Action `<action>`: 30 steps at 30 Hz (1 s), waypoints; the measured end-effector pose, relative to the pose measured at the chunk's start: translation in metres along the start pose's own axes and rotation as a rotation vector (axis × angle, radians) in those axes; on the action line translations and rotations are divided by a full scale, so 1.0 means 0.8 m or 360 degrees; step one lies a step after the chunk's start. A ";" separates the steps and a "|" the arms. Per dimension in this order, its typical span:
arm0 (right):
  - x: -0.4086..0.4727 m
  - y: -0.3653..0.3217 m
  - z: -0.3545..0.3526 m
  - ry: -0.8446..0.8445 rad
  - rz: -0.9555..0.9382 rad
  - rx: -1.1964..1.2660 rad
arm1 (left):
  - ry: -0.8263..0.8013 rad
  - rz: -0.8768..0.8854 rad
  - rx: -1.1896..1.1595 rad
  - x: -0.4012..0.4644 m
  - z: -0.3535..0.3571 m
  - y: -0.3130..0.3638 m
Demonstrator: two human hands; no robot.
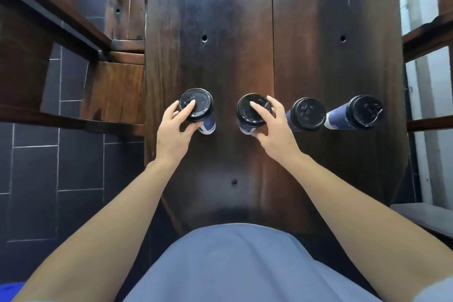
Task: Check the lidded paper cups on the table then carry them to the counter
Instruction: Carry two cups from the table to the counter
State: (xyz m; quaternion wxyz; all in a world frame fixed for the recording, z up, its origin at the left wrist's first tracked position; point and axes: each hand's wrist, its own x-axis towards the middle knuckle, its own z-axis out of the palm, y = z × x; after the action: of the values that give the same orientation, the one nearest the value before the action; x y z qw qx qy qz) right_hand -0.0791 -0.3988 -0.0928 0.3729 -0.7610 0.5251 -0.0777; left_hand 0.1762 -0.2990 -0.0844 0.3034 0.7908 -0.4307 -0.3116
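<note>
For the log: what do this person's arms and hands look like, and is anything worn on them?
Both arms are bare from the bottom edge of the frame to the fingertips. The left hand and right hand wear no gloves, and no rings, watch or bracelet show. Fingernails look short and unpainted. A pale sleeve edge seems to show at the bottom right corner, near the light blue-grey garment on the torso.

Table (306,56): dark stained wood, smooth with low sheen; cups (339,122): navy paper, lids (308,113) glossy black plastic.
</note>
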 end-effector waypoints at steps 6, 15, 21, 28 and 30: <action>0.044 -0.005 0.017 0.0048 0.0038 0.0184 | 0.0049 -0.0065 -0.0100 0.051 0.013 -0.005; 0.090 -0.013 0.028 0.0168 0.0187 0.0370 | 0.0085 -0.0262 -0.0427 0.104 0.035 -0.004; 0.108 -0.029 0.015 0.0011 0.0113 0.0529 | -0.0073 -0.0234 -0.0496 0.108 0.024 0.005; 0.078 -0.069 -0.040 -0.0269 0.0030 0.0761 | -0.0140 -0.0199 -0.0736 0.053 -0.018 0.041; 0.059 -0.080 -0.057 -0.0315 -0.0031 0.0774 | -0.0133 -0.0191 -0.0816 0.028 -0.030 0.056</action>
State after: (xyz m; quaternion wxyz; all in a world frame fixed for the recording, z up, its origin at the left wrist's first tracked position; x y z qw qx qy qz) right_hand -0.0341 -0.4505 -0.0318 0.5938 -0.6578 0.4445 -0.1304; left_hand 0.1825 -0.3333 -0.0413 0.4568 0.6987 -0.3020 -0.4604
